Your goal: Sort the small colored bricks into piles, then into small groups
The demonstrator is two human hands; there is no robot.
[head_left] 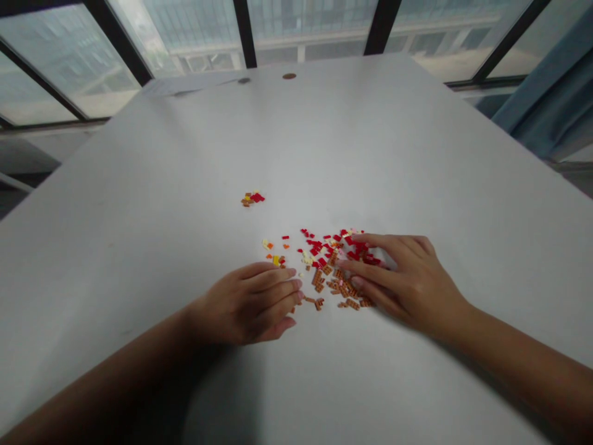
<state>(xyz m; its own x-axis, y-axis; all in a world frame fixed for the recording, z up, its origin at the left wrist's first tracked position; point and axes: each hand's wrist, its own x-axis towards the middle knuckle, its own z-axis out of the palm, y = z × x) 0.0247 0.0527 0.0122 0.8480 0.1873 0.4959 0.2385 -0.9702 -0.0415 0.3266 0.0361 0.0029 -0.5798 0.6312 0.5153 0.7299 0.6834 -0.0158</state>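
Several tiny toy bricks (324, 262), red, brown, orange and pale yellow, lie scattered on the white table (296, 136) in front of me. My right hand (403, 278) lies over the right side of the pile with fingers stretched out and spread across the bricks. My left hand (252, 303) rests on the table just left of the pile, fingers together and extended, their tips beside the brown pieces. A small separate cluster of red and orange bricks (252, 198) sits farther away, up and to the left.
A round brown hole cover (289, 76) and a dark one (243, 80) sit near the table's far edge. Large windows with dark frames (380, 25) run behind it, and a blue curtain (546, 99) hangs at right.
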